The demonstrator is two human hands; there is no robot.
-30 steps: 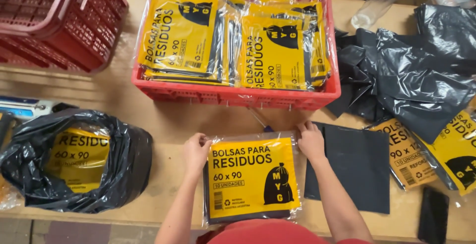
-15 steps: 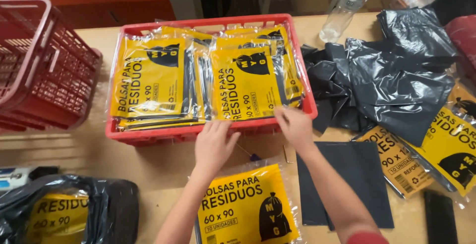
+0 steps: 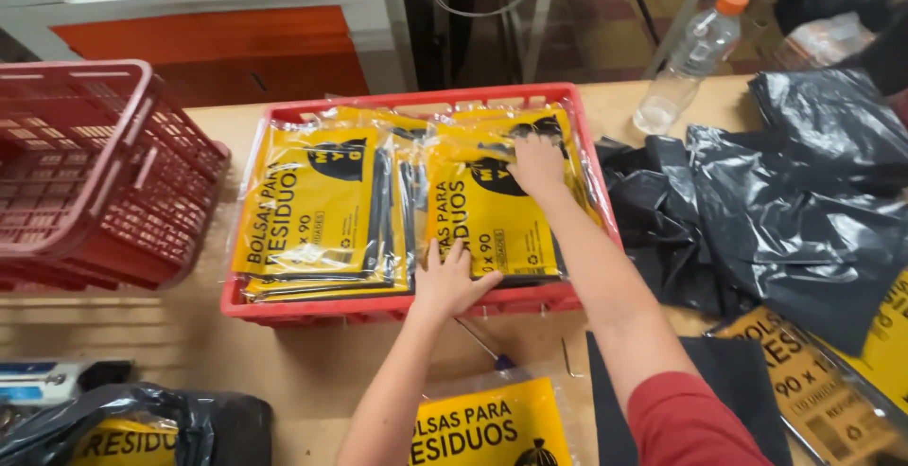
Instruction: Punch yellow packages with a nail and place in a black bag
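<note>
A red plastic crate (image 3: 312, 307) on the wooden table holds two stacks of yellow-and-black bag packets in clear wrap. My left hand (image 3: 452, 281) presses on the near edge of the right stack (image 3: 492, 215), fingers spread. My right hand (image 3: 537, 165) lies flat on the far end of that same stack. The left stack (image 3: 307, 206) is untouched. Another yellow packet (image 3: 492, 428) lies on the table close to me, between my forearms.
Empty red baskets (image 3: 90, 177) are stacked at the left. Loose black plastic bags (image 3: 794, 201) are heaped at the right, with more yellow packets (image 3: 823, 381) below them. A clear bottle with an orange cap (image 3: 686, 59) stands behind. A black bag with a packet (image 3: 142, 428) sits near left.
Both hands left the packet on the table and reached forward into the crate, now resting on the right stack. The view tilted up and away from the table's near edge.
</note>
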